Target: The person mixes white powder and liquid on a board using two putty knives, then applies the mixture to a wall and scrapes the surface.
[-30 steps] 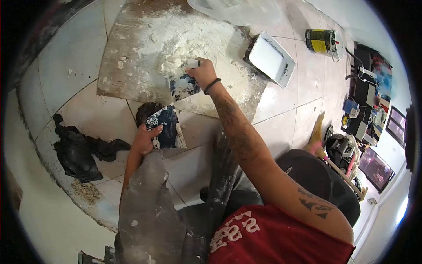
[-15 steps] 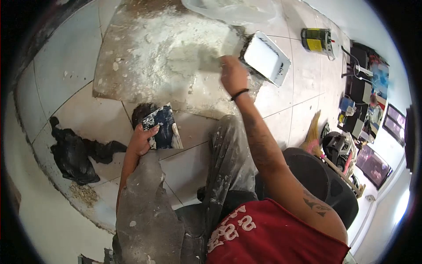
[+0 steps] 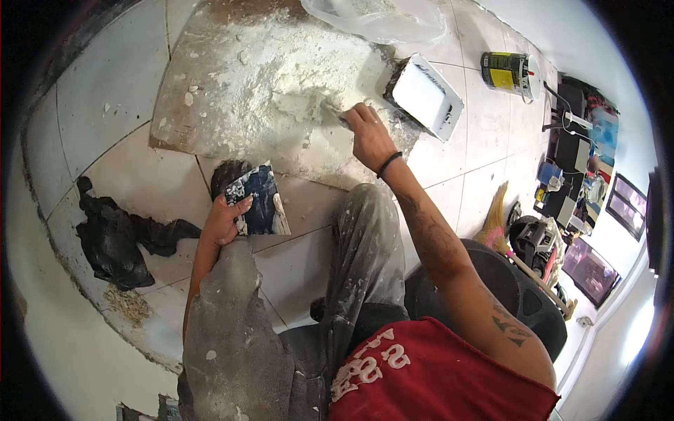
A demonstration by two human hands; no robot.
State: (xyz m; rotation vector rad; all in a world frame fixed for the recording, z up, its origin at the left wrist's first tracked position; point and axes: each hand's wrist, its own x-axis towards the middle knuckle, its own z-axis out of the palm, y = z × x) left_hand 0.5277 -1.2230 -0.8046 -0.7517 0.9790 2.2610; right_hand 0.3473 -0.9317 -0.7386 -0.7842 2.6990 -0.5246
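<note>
My left hand [image 3: 226, 219] is closed on a dark blue flat plate [image 3: 260, 202] smeared with white paste, held above my knee. My right hand [image 3: 372, 137] reaches over a board [image 3: 172, 126] on the floor. Its fingers are closed on a putty knife [image 3: 333, 109], mostly hidden; only a short greyish blade shows, at the edge of the white powder heap [image 3: 302, 91]. Powder and crumbs coat much of the board. Just right of my right hand, a white tray [image 3: 425, 95] with dark writing rests against the board's edge.
A clear plastic bag [image 3: 382, 21] lies at the board's far side. A paint can [image 3: 507, 70] lies at the upper right. At left is a black plastic bag [image 3: 109, 242]. A broom [image 3: 495, 221] and a black chair [image 3: 516, 284] are at right.
My right hand has come slightly down and nearer to me, and the putty knife blade now shows at the powder. My left hand and the blue plate have barely moved.
</note>
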